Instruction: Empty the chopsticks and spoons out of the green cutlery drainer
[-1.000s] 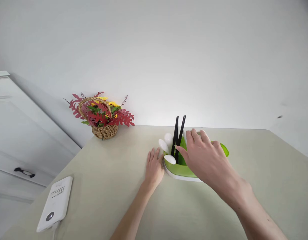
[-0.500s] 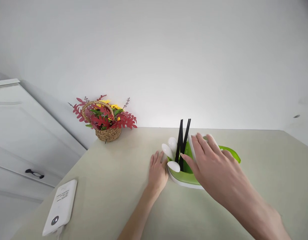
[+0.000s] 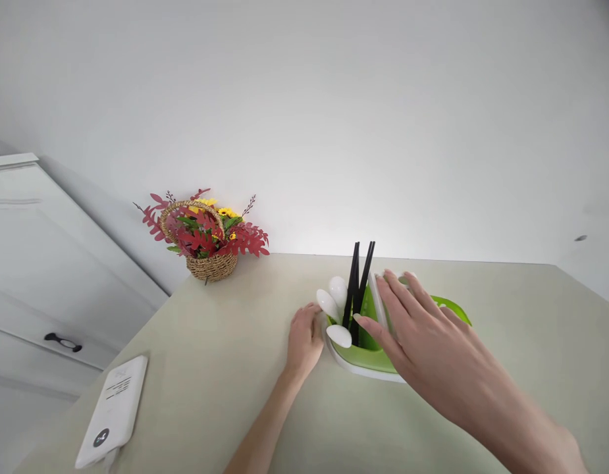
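Observation:
A green and white utensil caddy [image 3: 370, 359] stands on the table. White spoons [image 3: 338, 336] lean out over its left end, and black chopsticks [image 3: 352, 286] rise upright beside them. My left hand [image 3: 304, 337] is at the caddy's left end, fingers loosely bent and apart. Whether its fingertips touch the caddy I cannot tell. My right hand [image 3: 425, 322] lies palm down over the caddy's right part, fingers stretched over a white panel [image 3: 377, 299] and thumb pointing at the chopsticks. It covers much of the caddy's right side.
A wicker basket [image 3: 212, 268] of red leaves and yellow flowers stands at the table's back left. Near the front left edge lies a white power bank [image 3: 112, 409] with a cable. A white cabinet [image 3: 47, 263] is at the left, and a wall [image 3: 334, 131] rises behind the table [image 3: 225, 355].
The view has shifted slightly. My left hand has moved a little left, its fingers more bent than before. My right hand stays over the caddy, whose spoons and chopsticks keep their arrangement.

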A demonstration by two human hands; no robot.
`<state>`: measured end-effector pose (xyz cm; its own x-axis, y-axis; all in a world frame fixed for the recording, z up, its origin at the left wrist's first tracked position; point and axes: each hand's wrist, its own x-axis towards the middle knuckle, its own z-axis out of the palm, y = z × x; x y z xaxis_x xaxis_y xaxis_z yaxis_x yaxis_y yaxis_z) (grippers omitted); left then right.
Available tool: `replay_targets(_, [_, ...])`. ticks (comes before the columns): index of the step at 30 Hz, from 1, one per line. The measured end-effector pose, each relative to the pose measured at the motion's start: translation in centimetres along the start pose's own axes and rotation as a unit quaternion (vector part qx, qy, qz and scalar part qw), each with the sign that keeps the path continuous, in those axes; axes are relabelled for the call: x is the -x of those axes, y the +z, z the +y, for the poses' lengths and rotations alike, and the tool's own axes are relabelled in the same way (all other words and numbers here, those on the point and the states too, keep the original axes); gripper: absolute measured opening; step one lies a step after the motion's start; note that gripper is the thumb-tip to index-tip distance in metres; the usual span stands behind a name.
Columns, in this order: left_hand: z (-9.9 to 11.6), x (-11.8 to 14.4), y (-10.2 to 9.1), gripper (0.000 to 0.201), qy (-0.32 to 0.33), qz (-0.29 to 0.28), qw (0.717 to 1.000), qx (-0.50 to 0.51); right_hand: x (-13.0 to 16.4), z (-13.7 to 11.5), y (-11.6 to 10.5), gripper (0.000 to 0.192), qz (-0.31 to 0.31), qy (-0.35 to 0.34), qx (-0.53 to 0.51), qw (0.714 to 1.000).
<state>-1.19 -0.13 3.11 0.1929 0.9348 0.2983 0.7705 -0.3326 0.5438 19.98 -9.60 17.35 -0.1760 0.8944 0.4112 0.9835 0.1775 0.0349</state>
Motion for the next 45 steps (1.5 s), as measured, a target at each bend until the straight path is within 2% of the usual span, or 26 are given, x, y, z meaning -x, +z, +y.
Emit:
replay_targets(3, [-0.1,-1.1,-0.7,0.034,-0.070,-0.008,0.985,0.159,0.2,0.7,-0.3,0.067,-0.006,-0.017,-0.012,1.000])
replay_targets(6, [0.7,-3.0,-2.0,0.039,-0.119,0.000,0.957,0.264,0.1,1.0,-0.4,0.068,-0.016,-0.014,-0.027,0.999])
replay_targets(8, [2.1,-4.6,-3.5,0.043,-0.126,0.019,0.942,0.309,0.0,1.0,-0.6,0.069,-0.028,0.000,-0.040,0.999])
replay_targets(10, [4.1,-6.2,-5.4,0.048,-0.107,0.017,0.933,0.344,-0.1,1.1,-0.8,0.073,-0.042,0.010,-0.054,0.998])
replay_targets(14, [8.8,-8.6,-8.9,0.058,-0.074,-0.047,0.934,0.345,-0.4,1.7,-1.6,0.075,-0.088,-0.005,-0.080,0.993])
replay_targets(17, [12.0,-9.1,-10.0,0.062,-0.052,-0.063,0.962,0.260,-0.4,2.2,-2.0,0.072,-0.103,-0.022,-0.092,0.990])
replay_targets(20, [14.3,-8.8,-9.9,0.070,-0.028,-0.049,0.984,0.167,-0.5,2.4,-2.2,0.068,-0.107,-0.029,-0.105,0.988])
replay_targets(24, [15.7,-8.5,-8.9,0.075,-0.002,-0.052,0.992,0.115,-0.8,2.4,-2.6,0.074,-0.142,-0.014,-0.120,0.982])
replay_targets(29, [16.0,-8.6,-7.9,0.045,0.029,-0.002,0.994,0.101,-1.1,2.5,-3.1,0.074,-0.170,0.000,-0.145,0.975])
replay_targets(33, [16.3,-8.5,-8.0,0.013,0.038,-0.001,0.995,0.089,-1.3,2.7,-3.2,0.076,-0.190,0.012,-0.158,0.969])
replay_targets(45, [16.2,-7.9,-8.1,0.031,0.032,-0.025,0.999,0.026,-1.3,2.6,-3.9,0.076,-0.237,0.039,-0.190,0.952])
